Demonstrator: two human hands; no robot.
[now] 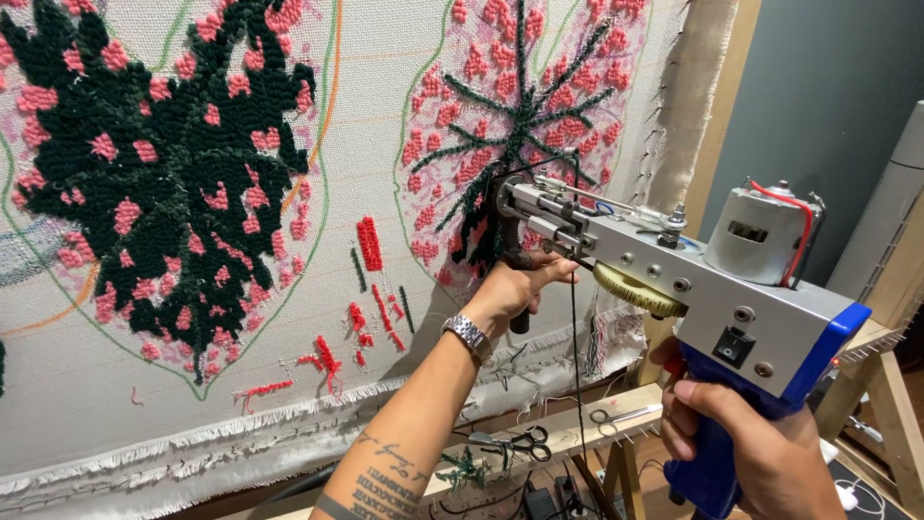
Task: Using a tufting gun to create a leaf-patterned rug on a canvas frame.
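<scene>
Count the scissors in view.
2. Black-handled scissors on the wooden ledge below the cloth; a second, lighter pair just right of them. More may be hidden behind the arm.

Tufting gun (674,289), silver body with blue grip, held level against a stretched backing cloth (385,173). Right hand (760,443) wraps the blue grip from below. Left hand (515,289) grips the black front handle under the needle end; a metal wristwatch (469,335) sits on that wrist. The needle end meets the cloth at a part-filled motif of pink patches and dark green lines (520,106). A fuller dark green and pink motif (164,173) lies to its left. Dark yarn hangs down from the gun. Black-handled scissors (525,443) lie on the wooden frame rail (577,414) below.
</scene>
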